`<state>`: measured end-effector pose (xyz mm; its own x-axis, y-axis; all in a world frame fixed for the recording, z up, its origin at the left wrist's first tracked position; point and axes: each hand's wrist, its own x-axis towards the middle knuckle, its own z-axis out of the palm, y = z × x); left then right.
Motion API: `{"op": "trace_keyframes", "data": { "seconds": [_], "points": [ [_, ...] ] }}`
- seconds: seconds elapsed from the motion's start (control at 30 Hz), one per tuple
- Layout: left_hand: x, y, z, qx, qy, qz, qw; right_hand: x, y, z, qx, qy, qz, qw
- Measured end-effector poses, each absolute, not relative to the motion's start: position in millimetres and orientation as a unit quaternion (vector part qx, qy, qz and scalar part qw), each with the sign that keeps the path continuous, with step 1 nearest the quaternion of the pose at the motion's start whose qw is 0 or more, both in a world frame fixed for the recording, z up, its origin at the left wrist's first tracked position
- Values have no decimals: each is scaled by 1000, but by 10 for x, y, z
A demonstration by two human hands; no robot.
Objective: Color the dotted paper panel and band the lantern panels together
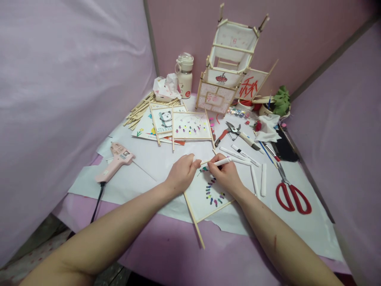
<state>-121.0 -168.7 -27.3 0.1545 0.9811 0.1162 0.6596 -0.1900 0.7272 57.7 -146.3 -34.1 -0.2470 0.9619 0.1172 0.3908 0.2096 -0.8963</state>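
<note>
A white panel (198,198) framed with thin wooden sticks lies tilted near the table's front edge, with a curved row of small coloured marks on it. My right hand (224,172) is closed around a white marker (222,161), its tip end near the panel's upper part by some teal marks. My left hand (183,172) is closed at the upper left of the panel, fingers wrapped round the frame's corner. Several white markers (263,179) lie to the right of my right hand.
A pink glue gun (116,162) lies at left, red-handled scissors (287,194) at right. Behind are framed drawings (192,126), pruning shears (232,131), a bundle of sticks (138,111), a bottle (185,77) and a tall stick-framed lantern structure (218,95).
</note>
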Motion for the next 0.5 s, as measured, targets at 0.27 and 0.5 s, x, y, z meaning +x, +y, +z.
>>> {"op": "trace_keyframes", "data": {
  "seconds": [0.27, 0.5],
  "points": [
    [-1219, -1681, -294, 715, 576, 299, 262, 575, -1461, -345, -495, -688, 384, 366],
    [-1219, -1681, -299, 716, 575, 298, 261, 575, -1462, -335, -502, -686, 377, 369]
  ]
}}
